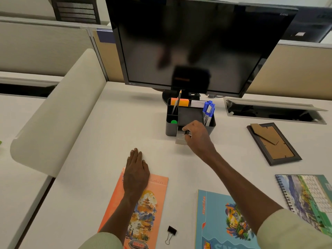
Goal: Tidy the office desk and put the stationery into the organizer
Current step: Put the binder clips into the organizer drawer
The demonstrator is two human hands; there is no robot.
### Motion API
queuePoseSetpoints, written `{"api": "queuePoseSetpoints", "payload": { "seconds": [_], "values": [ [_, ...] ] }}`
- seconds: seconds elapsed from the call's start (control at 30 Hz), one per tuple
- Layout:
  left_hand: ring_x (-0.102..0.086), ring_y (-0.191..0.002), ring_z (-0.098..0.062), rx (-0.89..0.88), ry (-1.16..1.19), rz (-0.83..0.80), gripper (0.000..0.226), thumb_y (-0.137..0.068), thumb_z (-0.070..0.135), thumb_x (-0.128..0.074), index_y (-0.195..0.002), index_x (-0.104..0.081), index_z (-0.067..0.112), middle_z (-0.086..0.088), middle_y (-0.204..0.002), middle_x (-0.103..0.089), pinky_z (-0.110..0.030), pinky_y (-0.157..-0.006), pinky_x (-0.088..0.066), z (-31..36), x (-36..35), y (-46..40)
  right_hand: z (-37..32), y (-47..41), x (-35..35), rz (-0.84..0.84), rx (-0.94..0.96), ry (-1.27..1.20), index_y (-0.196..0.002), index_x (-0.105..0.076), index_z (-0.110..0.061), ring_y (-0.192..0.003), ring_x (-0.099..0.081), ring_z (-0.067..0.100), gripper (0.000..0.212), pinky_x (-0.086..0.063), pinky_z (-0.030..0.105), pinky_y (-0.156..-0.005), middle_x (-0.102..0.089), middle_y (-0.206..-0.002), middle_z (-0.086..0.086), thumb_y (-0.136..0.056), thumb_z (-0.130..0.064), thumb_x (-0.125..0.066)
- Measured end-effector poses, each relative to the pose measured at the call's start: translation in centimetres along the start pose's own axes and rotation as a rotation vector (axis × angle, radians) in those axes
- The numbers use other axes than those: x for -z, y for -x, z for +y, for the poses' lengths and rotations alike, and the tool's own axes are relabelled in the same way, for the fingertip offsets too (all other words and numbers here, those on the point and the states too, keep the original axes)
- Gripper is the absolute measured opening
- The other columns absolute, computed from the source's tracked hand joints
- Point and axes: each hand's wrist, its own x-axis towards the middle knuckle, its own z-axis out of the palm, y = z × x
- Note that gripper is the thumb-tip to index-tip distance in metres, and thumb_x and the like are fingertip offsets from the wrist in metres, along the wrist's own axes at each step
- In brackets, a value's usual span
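Dark grey plastic desk organizer (170,129) stands before the monitor, its small front drawer (180,138) pulled out. Right hand (196,136) pinches a small black clip-like item (187,132) over that drawer, presumably to drop it in. Left hand (136,169) lies flat, fingers straight, steadying the orange notebook (158,203). Counted: one loose black binder clip (171,230), three blue markers (208,111), two notebooks.
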Motion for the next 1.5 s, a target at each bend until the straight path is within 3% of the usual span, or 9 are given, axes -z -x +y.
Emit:
{"api": "queuePoseSetpoints", "payload": {
  "seconds": [0.13,0.37,0.6,0.93,1.17,1.33,1.5],
  "values": [
    [-0.030,-0.144,-0.022,0.002,-0.015,-0.009,0.044,-0.100,0.017,-0.042,-0.141,-0.045,0.003,-0.011,-0.152,-0.039,-0.032,-0.117,-0.019,-0.1,0.0,0.0,0.4,0.8,0.0,0.044,0.000,0.014,-0.111,-0.068,-0.005,-0.101,-0.052,0.020,0.023,-0.048,0.027,-0.083,-0.058,-0.109,0.011,-0.089,-0.009,-0.061],
    [-0.029,-0.144,-0.021,0.007,-0.015,-0.015,0.044,-0.100,0.018,-0.042,-0.142,-0.043,0.003,-0.011,-0.152,-0.038,-0.031,-0.116,-0.018,-0.2,-0.1,0.0,0.1,3.7,-0.1,0.130,0.054,-0.040,-0.098,-0.069,-0.002,-0.090,-0.053,0.020,0.013,-0.040,0.020,-0.074,-0.061,-0.097,0.011,-0.090,-0.006,-0.059],
    [-0.025,-0.146,-0.020,-0.004,-0.008,-0.031,0.045,-0.100,0.017,-0.040,-0.143,-0.042,0.002,-0.011,-0.154,-0.035,-0.033,-0.119,-0.018,-0.3,-0.2,0.0,0.4,7.8,-0.5,-0.086,0.132,-0.077,-0.091,-0.069,-0.008,-0.087,-0.056,0.018,0.010,-0.048,0.029,-0.077,-0.065,-0.091,0.004,-0.086,-0.008,-0.060],
    [-0.022,-0.147,-0.022,-0.034,-0.023,-0.060,0.046,-0.102,0.019,-0.036,-0.144,-0.039,0.000,-0.013,-0.155,-0.032,-0.035,-0.121,-0.016,-0.3,0.1,0.1,0.9,12.7,-0.8,-0.323,0.166,-0.121,-0.099,-0.066,-0.021,-0.073,-0.052,0.006,0.014,-0.041,0.016,-0.066,-0.058,-0.095,-0.006,-0.085,-0.019,-0.067],
    [-0.023,-0.147,-0.024,-0.058,-0.036,-0.053,0.046,-0.102,0.018,-0.034,-0.144,-0.039,0.000,-0.014,-0.155,-0.031,-0.035,-0.121,-0.014,-0.4,0.2,0.2,0.1,17.1,-2.5,-0.588,0.140,-0.151,-0.112,-0.059,-0.033,-0.085,-0.050,0.002,0.028,-0.051,0.026,-0.075,-0.053,-0.104,-0.012,-0.085,-0.026,-0.066],
    [-0.023,-0.147,-0.024,-0.065,-0.044,-0.054,0.046,-0.103,0.019,-0.033,-0.144,-0.038,0.001,-0.014,-0.155,-0.031,-0.034,-0.121,-0.014,-0.6,0.0,0.2,-1.1,19.0,-2.8,-0.771,0.163,-0.146,-0.120,-0.053,-0.039,-0.103,-0.046,0.005,0.040,-0.047,0.032,-0.088,-0.050,-0.113,-0.010,-0.084,-0.029,-0.069],
    [-0.024,-0.147,-0.025,-0.069,-0.045,-0.050,0.046,-0.103,0.020,-0.033,-0.144,-0.039,0.001,-0.014,-0.155,-0.032,-0.033,-0.121,-0.013,-0.6,-0.1,0.3,-2.0,20.2,-3.2,-0.795,0.241,-0.095,-0.121,-0.055,-0.037,-0.111,-0.038,0.009,0.041,-0.041,0.028,-0.086,-0.045,-0.120,-0.009,-0.085,-0.023,-0.068]
  ]
}}
